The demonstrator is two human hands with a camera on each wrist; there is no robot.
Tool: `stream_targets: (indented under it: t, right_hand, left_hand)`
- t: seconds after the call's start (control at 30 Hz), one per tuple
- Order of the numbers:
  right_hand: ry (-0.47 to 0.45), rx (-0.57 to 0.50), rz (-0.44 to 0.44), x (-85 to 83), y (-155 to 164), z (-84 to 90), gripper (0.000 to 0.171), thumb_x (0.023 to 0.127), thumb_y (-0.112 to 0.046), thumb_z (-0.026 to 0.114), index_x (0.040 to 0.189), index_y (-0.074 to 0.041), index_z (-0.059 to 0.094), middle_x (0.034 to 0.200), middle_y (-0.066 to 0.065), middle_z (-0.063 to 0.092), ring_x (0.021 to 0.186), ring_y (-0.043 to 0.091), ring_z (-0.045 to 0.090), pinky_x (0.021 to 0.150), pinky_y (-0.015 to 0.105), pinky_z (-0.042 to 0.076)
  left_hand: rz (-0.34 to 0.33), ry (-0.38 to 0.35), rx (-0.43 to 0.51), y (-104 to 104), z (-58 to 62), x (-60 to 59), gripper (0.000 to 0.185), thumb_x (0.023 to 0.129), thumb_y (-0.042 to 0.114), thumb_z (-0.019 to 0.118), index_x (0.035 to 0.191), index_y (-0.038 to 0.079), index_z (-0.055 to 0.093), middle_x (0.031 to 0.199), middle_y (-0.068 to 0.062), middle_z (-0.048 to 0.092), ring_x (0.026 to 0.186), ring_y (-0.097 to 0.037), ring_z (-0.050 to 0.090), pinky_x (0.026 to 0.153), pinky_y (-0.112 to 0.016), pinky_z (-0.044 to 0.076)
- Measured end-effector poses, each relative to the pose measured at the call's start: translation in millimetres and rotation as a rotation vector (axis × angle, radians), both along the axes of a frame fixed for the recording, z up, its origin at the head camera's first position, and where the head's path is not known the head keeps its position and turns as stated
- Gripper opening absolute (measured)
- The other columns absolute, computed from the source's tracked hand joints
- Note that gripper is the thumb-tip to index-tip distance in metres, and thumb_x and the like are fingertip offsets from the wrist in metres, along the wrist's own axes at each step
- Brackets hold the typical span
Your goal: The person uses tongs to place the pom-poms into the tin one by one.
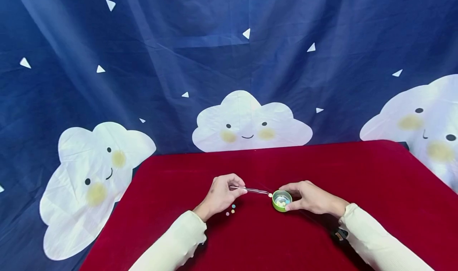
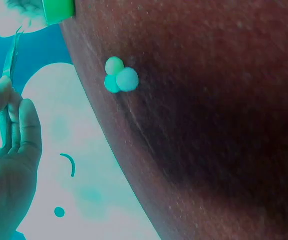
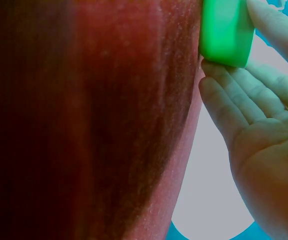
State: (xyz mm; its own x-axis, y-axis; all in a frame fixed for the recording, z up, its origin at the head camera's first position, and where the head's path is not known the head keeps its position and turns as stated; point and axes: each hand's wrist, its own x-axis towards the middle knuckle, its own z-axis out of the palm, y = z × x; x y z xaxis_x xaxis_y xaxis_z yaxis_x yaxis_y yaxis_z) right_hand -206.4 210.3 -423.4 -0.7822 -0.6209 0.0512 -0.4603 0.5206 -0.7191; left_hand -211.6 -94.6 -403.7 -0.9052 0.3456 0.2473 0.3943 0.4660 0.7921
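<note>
Clouds [image 1: 247, 122] smile behind a red cloth [image 1: 179, 173], where the left hand [image 1: 219, 193] pinches tweezers [image 1: 257, 190] with a pale ball [image 1: 270, 195] at their tips, just beside the green tin [image 1: 277, 208]. The right hand [image 1: 315, 198] grips the tin's sides; squeezing the tweezers softly should stop the ball popping out.

L hand [image 1: 221, 193], R hand [image 1: 313, 197]: pinch grips

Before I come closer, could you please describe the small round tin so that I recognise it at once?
Over the red cloth, find the person's right hand. It holds the small round tin, whose open top shows little balls inside. The tin's green wall sets it apart from the slim silvery tweezers in the left hand.
</note>
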Motion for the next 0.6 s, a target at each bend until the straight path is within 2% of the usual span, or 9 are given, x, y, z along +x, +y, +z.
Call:
stream_targets:
  t: [0.23, 0.33, 0.47, 0.6]
  right_hand:
    - [-0.011, -0.004, -0.008, 1.1, -1, 1.2, 0.052, 0.084, -0.025, 0.081, 0.128, -0.003, 0.064, 0.116, 0.001, 0.069, 0.103, 0.017, 0.066, 0.088, 0.03, 0.054]
    - [-0.008, -0.003, -0.012, 1.2, -1, 0.9, 0.053, 0.084, -0.025, 0.082, 0.128, -0.002, 0.064, 0.117, 0.001, 0.069, 0.102, 0.017, 0.066, 0.088, 0.03, 0.054]
    - [-0.003, -0.003, -0.012, 0.9, -1, 0.2, 0.052, 0.083, -0.025, 0.082, 0.127, -0.002, 0.065, 0.116, 0.001, 0.069, 0.102, 0.016, 0.066, 0.088, 0.029, 0.054]
    - [-0.005, -0.006, -0.01, 0.6, -1, 0.1, 0.052, 0.083, -0.024, 0.083, 0.127, -0.003, 0.065, 0.115, 0.0, 0.069, 0.101, 0.016, 0.066, 0.088, 0.03, 0.054]
  left_hand:
    - [-0.004, -0.012, -0.018, 7, -1.8, 0.9, 0.012, 0.082, 0.007, 0.081, 0.088, 0.012, 0.072, 0.081, 0.005, 0.072, 0.071, -0.005, 0.064, 0.067, -0.022, 0.053]
    - [-0.006, -0.047, -0.017, 9, -2.2, 2.5, 0.012, 0.084, 0.009, 0.081, 0.089, 0.013, 0.071, 0.082, 0.005, 0.071, 0.054, -0.007, 0.06, 0.052, -0.027, 0.053]
    - [-0.007, -0.085, -0.017, 12, -4.4, 3.9, 0.012, 0.085, 0.01, 0.08, 0.09, 0.015, 0.07, 0.083, 0.003, 0.069, 0.035, -0.011, 0.05, 0.035, -0.033, 0.048]
    - [-0.01, -0.081, -0.02, 14, -7.1, 3.6, 0.013, 0.085, 0.009, 0.08, 0.089, 0.015, 0.069, 0.082, 0.005, 0.069, 0.035, -0.01, 0.048, 0.034, -0.03, 0.046]
